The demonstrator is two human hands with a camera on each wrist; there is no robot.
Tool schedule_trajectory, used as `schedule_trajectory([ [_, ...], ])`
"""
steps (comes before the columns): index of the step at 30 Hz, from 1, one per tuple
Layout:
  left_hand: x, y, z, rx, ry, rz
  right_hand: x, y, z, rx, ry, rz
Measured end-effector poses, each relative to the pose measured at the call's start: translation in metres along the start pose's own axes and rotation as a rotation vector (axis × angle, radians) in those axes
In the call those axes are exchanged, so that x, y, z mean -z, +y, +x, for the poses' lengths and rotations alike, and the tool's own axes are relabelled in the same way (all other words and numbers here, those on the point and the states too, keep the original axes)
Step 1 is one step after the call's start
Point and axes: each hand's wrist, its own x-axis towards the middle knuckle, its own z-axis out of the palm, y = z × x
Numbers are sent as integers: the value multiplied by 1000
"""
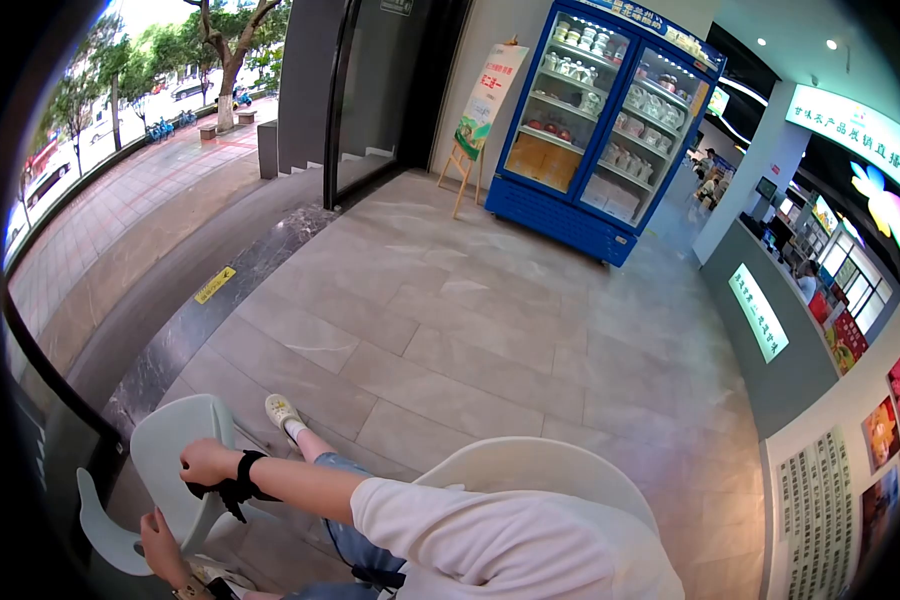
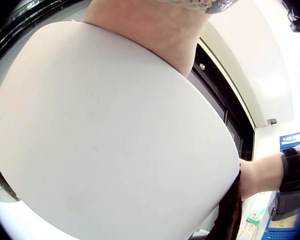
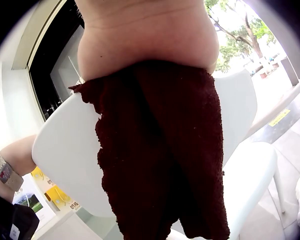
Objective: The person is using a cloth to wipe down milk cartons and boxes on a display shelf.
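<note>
A dark red cloth (image 3: 160, 150) hangs from my right hand (image 1: 208, 464), which grips it against the top edge of a white chair (image 1: 165, 440). Dark fabric also shows just under that hand in the head view. My left hand (image 1: 160, 546) holds the same chair's edge, lower down, its wrist wearing a beige band. In the left wrist view the pale backrest (image 2: 110, 130) fills the middle; the left hand (image 2: 150, 30) lies over its rim, fingertips hidden. A black strap (image 2: 292, 170) circles the right wrist.
Another white chair (image 1: 540, 455) stands close behind my shirt. Ahead are a blue drinks fridge (image 1: 560, 215) and an easel sign (image 1: 485, 100). A glass door (image 1: 385, 90) and a step edge with a yellow sticker (image 1: 214, 285) lie to the left; a counter (image 1: 770, 330) is on the right.
</note>
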Motion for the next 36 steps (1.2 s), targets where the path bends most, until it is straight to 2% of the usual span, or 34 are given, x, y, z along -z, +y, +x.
schedule_trajectory([
  [3,1,0,1,14,-18,9,3,0,0,-15,-55,-14],
  [9,7,7,-4,1,-17,10,-4,4,4,14,11,65],
  [15,-1,4,0,38,-8,8,2,10,6,93,-68,317],
  [31,12,15,-7,27,-61,-32,-16,26,13,147,57,463],
  [33,10,8,-11,-71,-14,-112,-23,28,15,119,39,528],
  [35,17,14,-16,-48,-1,-88,-38,35,22,142,22,718],
  [36,19,19,-19,-40,92,-68,-30,29,19,209,54,660],
])
